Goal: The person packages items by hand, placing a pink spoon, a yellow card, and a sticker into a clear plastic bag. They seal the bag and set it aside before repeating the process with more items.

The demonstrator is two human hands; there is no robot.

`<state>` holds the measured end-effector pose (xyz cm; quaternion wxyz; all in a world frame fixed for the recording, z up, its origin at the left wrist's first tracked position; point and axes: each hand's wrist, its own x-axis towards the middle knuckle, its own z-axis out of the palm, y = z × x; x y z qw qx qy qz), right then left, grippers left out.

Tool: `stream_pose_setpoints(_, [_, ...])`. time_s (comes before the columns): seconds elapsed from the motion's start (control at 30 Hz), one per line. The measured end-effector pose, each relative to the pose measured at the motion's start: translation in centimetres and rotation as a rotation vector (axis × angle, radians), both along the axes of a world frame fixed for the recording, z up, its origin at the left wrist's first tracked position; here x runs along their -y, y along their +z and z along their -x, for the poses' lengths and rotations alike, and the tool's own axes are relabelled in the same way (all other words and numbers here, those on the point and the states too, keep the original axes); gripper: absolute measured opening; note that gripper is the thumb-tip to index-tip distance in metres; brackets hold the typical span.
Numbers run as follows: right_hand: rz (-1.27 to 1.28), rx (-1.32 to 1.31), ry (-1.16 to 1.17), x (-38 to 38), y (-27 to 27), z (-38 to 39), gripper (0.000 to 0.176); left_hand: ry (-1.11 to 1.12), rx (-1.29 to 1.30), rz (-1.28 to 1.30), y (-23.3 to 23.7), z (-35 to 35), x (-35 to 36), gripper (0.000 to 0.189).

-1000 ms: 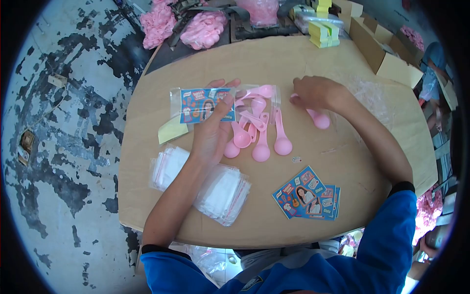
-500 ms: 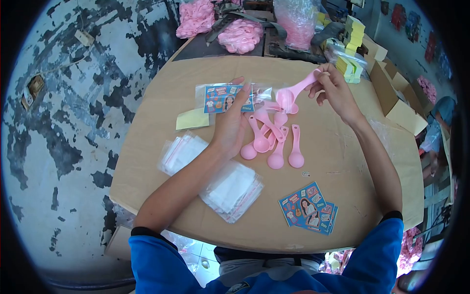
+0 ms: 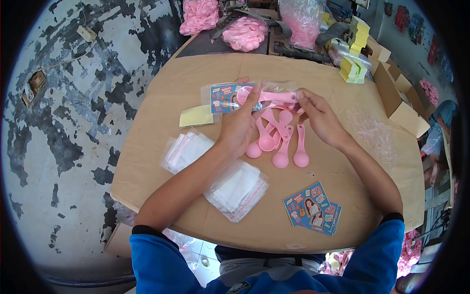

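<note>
Above the brown table (image 3: 147,147), the left hand (image 3: 236,128) clasps, near the right hand (image 3: 320,120), a clear bag (image 3: 205,91) with a blue card (image 3: 222,99), loose cards (image 3: 309,207) seemingly reading "Cinta" lying apart, the right pinching a pink spoon (image 3: 275,96) across the bag.

Glossy pink plastic spoons (image 3: 300,159); matt brown paper tabletop (image 3: 161,110).

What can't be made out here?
Head view:
Left hand: fingers mostly hidden behind the blue card it holds.
Plastic packets: middle of the row covered by the left forearm.
Loose blue cards: finest print too small to read.
Other person: partly cut off by the dark lens edge.
</note>
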<state>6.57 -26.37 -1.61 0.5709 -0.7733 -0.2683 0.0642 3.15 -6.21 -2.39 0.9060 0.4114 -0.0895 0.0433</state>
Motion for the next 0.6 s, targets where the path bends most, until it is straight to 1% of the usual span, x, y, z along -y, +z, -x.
stream_pose_setpoints(0.1, [0.144,-0.026,0.05,-0.2,3.8,2.2,0.031,-0.018,0.025,-0.037,0.7,0.5,0.1,0.045])
stream_pose_setpoints(0.13, [0.185,0.044,0.044,-0.6,4.1,2.8,0.03,-0.037,0.034,-0.057,0.8,0.7,0.2,0.045])
stream_pose_setpoints(0.2, [0.264,0.179,0.026,-1.4,4.0,4.2,0.029,-0.159,0.029,-0.166,0.9,1.3,0.4,0.046])
stream_pose_setpoints(0.23, [0.201,0.237,-0.012,-1.4,3.9,4.2,0.028,-0.221,0.029,-0.223,0.9,1.5,0.5,0.046])
stream_pose_setpoints(0.27, [0.136,0.297,-0.05,-1.4,3.8,4.0,0.027,-0.201,0.119,-0.346,0.3,1.6,0.8,0.048])
stream_pose_setpoints(0.3, [0.07,0.355,-0.087,-1.3,3.7,3.8,0.027,-0.252,0.087,-0.297,-0.4,1.1,0.7,0.05])
stream_pose_setpoints(0.37, [0.084,0.589,-0.182,0.1,5.7,3.5,0.024,-0.345,0.016,-0.19,-1.8,0.1,0.4,0.057])
stream_pose_setpoints(0.4, [-0.019,0.622,-0.243,0.6,6.9,3.8,0.021,-0.303,0.092,-0.307,-0.6,0.1,0.4,0.063])
stream_pose_setpoints(0.47, [-0.129,0.706,-0.339,1.7,9.4,4.8,0.017,-0.173,0.051,-0.227,-0.4,-0.2,0.2,0.061])
stream_pose_setpoints(0.5, [-0.138,0.761,-0.373,2.2,10.7,5.3,0.016,-0.109,0.033,-0.186,-0.4,-0.2,0.1,0.06])
stream_pose_setpoints(0.53, [-0.146,0.819,-0.411,2.7,11.3,5.6,0.016,-0.101,-0.026,-0.11,-0.1,0.0,0.0,0.057])
stream_pose_setpoints(0.6, [0.136,0.809,-0.306,2.1,10.3,5.8,0.015,-0.044,-0.023,-0.275,-0.7,-0.1,-0.3,0.059])
